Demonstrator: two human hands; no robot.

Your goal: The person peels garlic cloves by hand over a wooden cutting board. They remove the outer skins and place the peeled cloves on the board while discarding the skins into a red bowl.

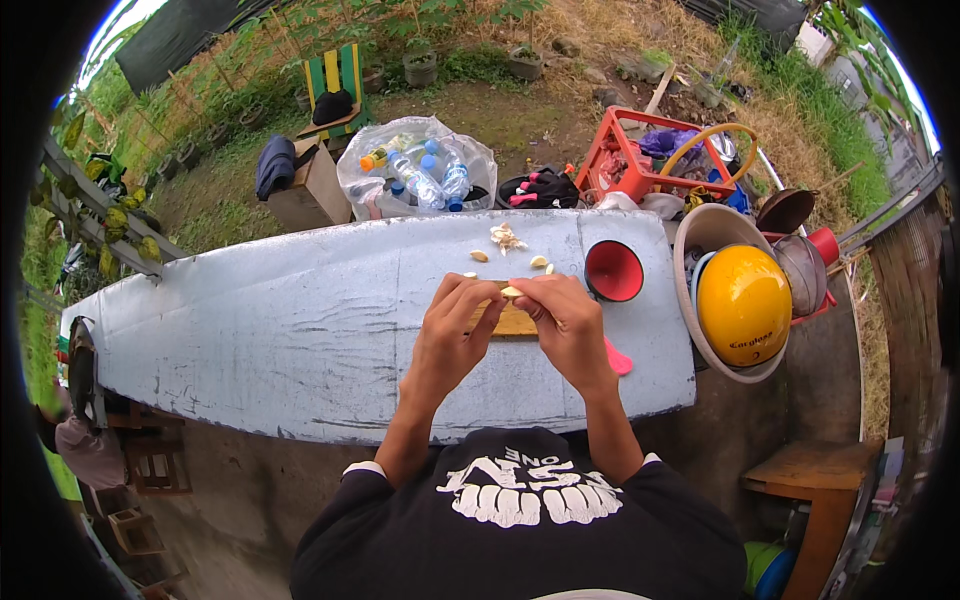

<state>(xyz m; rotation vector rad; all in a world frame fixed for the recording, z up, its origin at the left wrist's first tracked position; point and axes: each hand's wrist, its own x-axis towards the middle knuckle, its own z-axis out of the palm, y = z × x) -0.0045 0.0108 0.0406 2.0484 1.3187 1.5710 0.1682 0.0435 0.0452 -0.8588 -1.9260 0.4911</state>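
Between their fingertips, my left hand (457, 330) and my right hand (568, 328) hold one garlic clove (511, 292) above a small wooden board (514, 321). Other garlic cloves (478, 256) lie on the metal-topped table beyond the board, some partly behind my fingers. A heap of garlic skin (507, 238) is farther back. To the right of my right hand stands a cup with a red inside (614, 271). A pink object (618, 357), perhaps a handle, shows partly from under my right forearm.
The pale sheet-metal table (300, 322) stretches left. Past its back edge are a clear bag of plastic bottles (420, 169) and a red crate (611, 150). A large basin (684, 277) with a yellow helmet-like dome (744, 305) adjoins the right end. A person (88, 450) is at far left.
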